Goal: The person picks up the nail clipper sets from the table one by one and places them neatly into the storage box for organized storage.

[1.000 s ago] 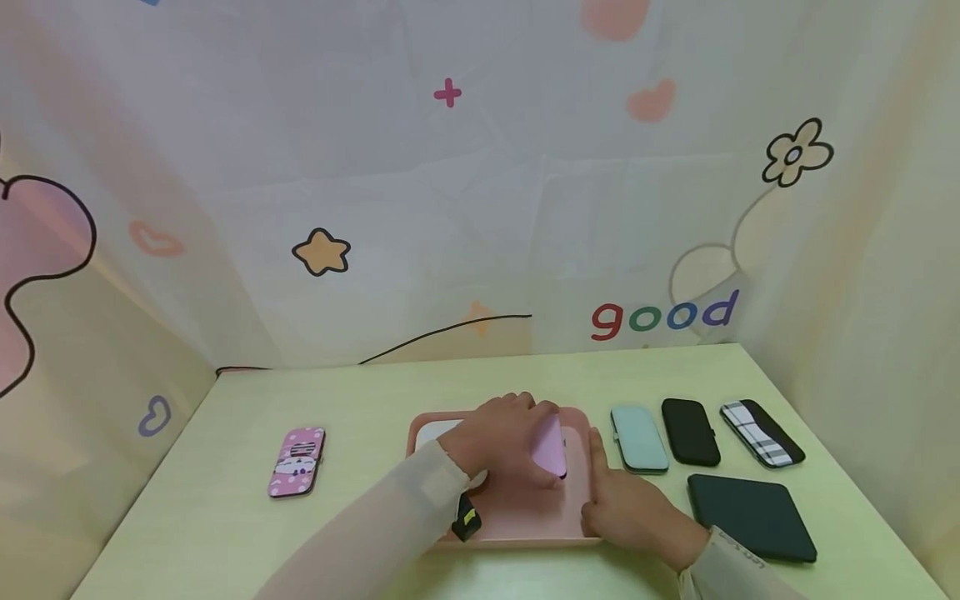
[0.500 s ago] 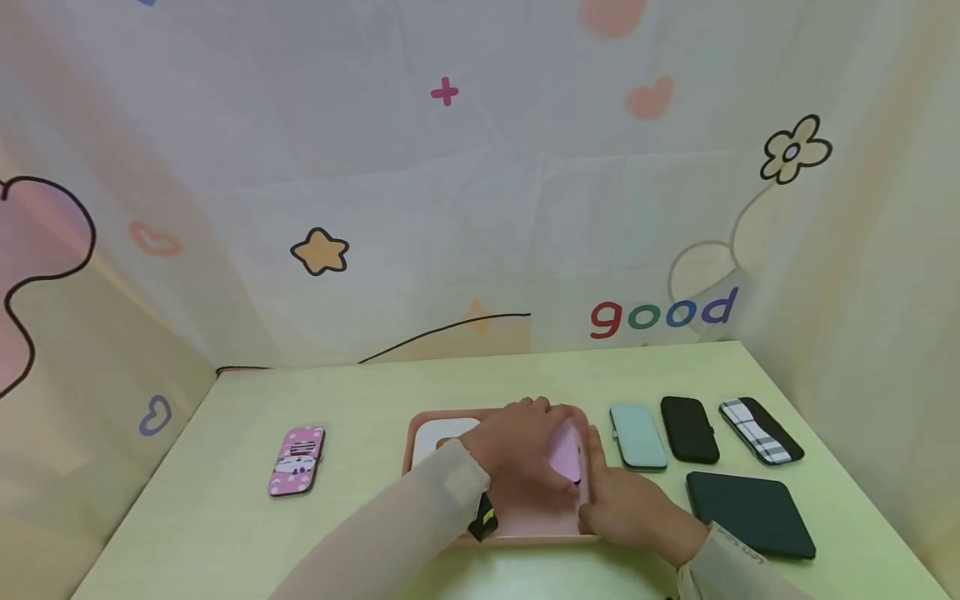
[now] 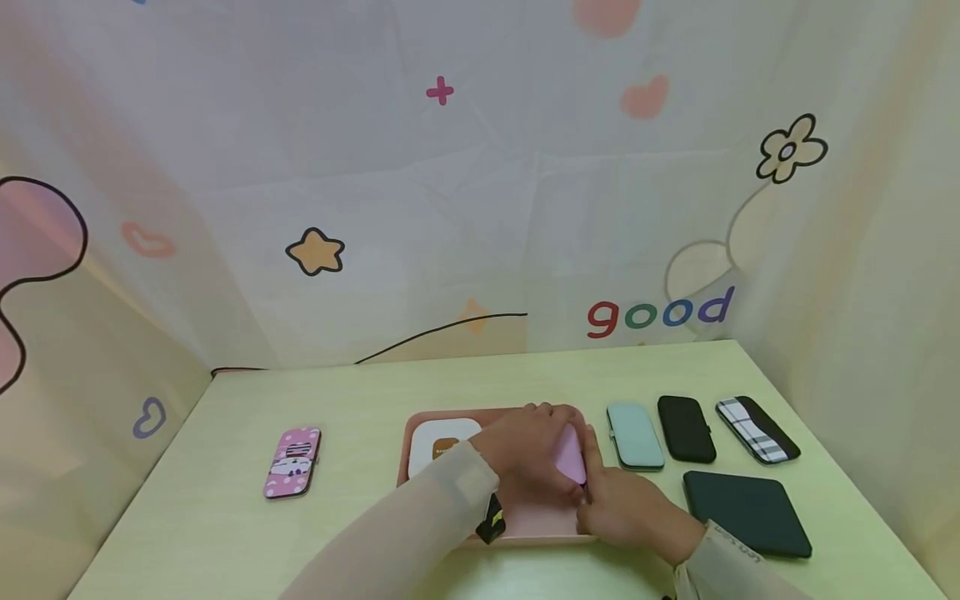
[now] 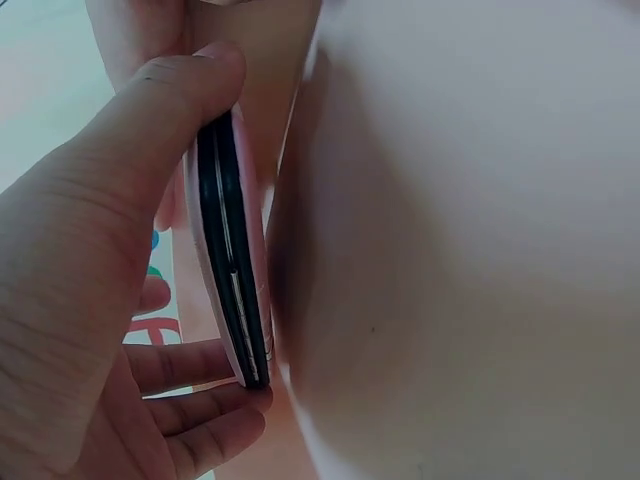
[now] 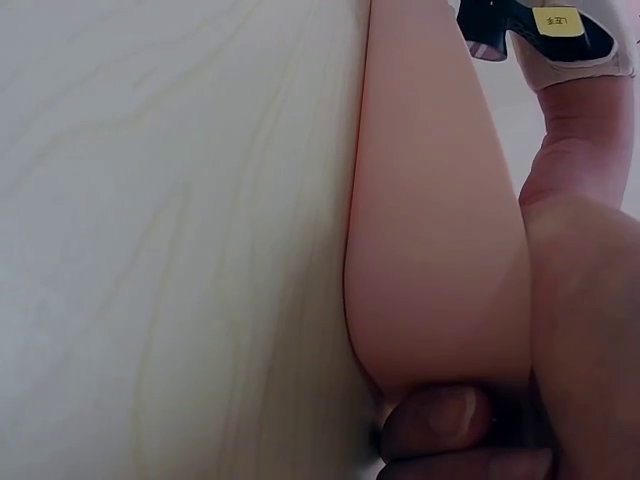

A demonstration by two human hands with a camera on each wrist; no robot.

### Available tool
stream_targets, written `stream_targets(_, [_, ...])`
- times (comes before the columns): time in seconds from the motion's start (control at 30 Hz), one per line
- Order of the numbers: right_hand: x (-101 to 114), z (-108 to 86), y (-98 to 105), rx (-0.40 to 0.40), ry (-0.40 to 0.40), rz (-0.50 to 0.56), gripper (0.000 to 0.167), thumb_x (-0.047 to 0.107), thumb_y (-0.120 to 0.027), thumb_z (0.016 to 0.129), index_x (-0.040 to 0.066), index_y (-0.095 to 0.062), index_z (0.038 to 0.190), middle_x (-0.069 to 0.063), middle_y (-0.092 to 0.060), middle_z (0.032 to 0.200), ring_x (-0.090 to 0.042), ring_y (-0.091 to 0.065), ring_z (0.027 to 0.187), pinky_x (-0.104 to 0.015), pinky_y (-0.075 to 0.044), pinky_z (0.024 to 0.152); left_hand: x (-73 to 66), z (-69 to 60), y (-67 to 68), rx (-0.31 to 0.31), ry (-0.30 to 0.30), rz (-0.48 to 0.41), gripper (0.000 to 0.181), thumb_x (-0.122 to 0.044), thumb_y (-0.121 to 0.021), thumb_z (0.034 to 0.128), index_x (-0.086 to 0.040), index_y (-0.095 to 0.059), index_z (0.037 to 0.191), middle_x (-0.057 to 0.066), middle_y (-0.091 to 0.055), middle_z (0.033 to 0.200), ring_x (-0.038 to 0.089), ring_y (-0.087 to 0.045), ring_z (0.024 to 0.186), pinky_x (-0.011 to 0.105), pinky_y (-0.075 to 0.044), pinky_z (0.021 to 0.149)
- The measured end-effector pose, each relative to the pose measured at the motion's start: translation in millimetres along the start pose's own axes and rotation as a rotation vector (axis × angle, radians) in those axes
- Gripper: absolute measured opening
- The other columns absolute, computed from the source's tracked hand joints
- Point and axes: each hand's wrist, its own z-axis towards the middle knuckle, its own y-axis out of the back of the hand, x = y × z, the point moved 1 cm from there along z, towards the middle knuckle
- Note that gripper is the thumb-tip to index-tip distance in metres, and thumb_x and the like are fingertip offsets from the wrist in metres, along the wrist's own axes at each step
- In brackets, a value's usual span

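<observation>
In the head view my left hand (image 3: 528,457) is inside a shallow pink tray (image 3: 542,525), at its right end. It holds a slim pink clasp case (image 3: 572,457) on edge, partly hidden by the hand. The left wrist view shows the case (image 4: 232,250) between thumb and fingers, with black sides and a metal seam. My right hand (image 3: 630,510) grips the tray's right wall, index finger stretched along it. Fingers (image 5: 435,420) bend round the wall's end in the right wrist view. A white rounded shape with a brown label (image 3: 429,437) lies at the tray's left.
Left of the tray lies a patterned pink case (image 3: 292,463). On the right are a mint case (image 3: 636,435), a black case (image 3: 687,429), a plaid case (image 3: 757,429) and a larger flat dark case (image 3: 746,512). A printed curtain (image 3: 480,192) hangs behind the table (image 3: 352,517).
My left hand has shifted right with the pink case, toward the tray's right wall, uncovering more of the white shape. My right hand has stayed on the tray wall.
</observation>
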Motion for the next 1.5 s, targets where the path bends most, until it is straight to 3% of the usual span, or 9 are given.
stream_targets(0.27, [0.4, -0.1, 0.2, -0.006, -0.011, -0.005, 0.118, 0.023, -0.067, 0.078, 0.017, 0.018, 0.159, 0.002, -0.052, 0.063, -0.014, -0.047, 0.052, -0.03, -0.03, 0.049, -2.2, 1.9, 0.2, -0.002, -0.019, -0.035, 0.081, -0.067, -0.075, 0.0737, -0.023, -0.045, 0.135, -0.005, -0.055, 0.113, 0.009, -0.054, 0.103, 0.022, -0.046, 0.095])
stream_targets(0.6, [1.0, 0.0, 0.1, -0.009, -0.006, -0.029, 0.117, 0.022, -0.066, 0.078, 0.013, 0.017, 0.159, 0.002, -0.054, 0.064, -0.013, -0.049, 0.055, -0.031, -0.034, 0.051, -7.1, 0.6, 1.9, 0.012, 0.025, -0.022, 0.076, -0.068, -0.077, 0.0709, -0.027, -0.049, 0.129, -0.004, -0.055, 0.115, 0.012, -0.056, 0.102, 0.022, -0.047, 0.092])
stream_targets(0.77, [0.0, 1.1, -0.7, -0.01, -0.004, -0.032, 0.116, 0.022, -0.067, 0.078, 0.011, 0.016, 0.159, 0.003, -0.055, 0.065, -0.013, -0.049, 0.055, -0.03, -0.034, 0.052, -9.7, 1.4, 2.5, 0.025, 0.036, 0.029, 0.076, -0.07, -0.077, 0.0703, -0.025, -0.052, 0.128, -0.002, -0.056, 0.123, 0.014, -0.057, 0.109, 0.024, -0.046, 0.098])
stream_targets(0.97, [0.1, 0.5, -1.7, -0.027, 0.004, -0.039, 0.117, 0.023, -0.067, 0.077, 0.01, 0.015, 0.159, 0.004, -0.054, 0.064, -0.013, -0.049, 0.055, -0.031, -0.035, 0.052, -13.2, 2.5, 2.2, 0.045, 0.074, 0.142, 0.085, -0.078, -0.071, 0.0692, -0.026, -0.051, 0.134, -0.001, -0.057, 0.129, 0.019, -0.059, 0.114, 0.028, -0.049, 0.096])
stream_targets(1.2, [0.2, -0.7, -3.4, -0.065, 0.029, -0.055, 0.113, 0.019, -0.064, 0.078, 0.008, 0.013, 0.159, 0.007, -0.054, 0.063, -0.011, -0.05, 0.056, -0.031, -0.038, 0.054, -15.2, 3.9, -0.5, 0.059, 0.102, 0.225, 0.078, -0.075, -0.068, 0.0759, -0.024, -0.053, 0.134, 0.002, -0.057, 0.135, 0.022, -0.058, 0.121, 0.032, -0.048, 0.101])
stream_targets(1.5, [1.2, -2.2, -2.4, -0.046, 0.007, -0.036, 0.114, 0.018, -0.063, 0.078, 0.009, 0.016, 0.159, 0.005, -0.054, 0.062, -0.013, -0.048, 0.053, -0.031, -0.034, 0.05, -18.7, -5.8, 4.3, 0.059, 0.055, 0.256, 0.071, -0.064, -0.073, 0.077, -0.02, -0.057, 0.131, 0.002, -0.058, 0.128, 0.021, -0.056, 0.121, 0.032, -0.046, 0.103])
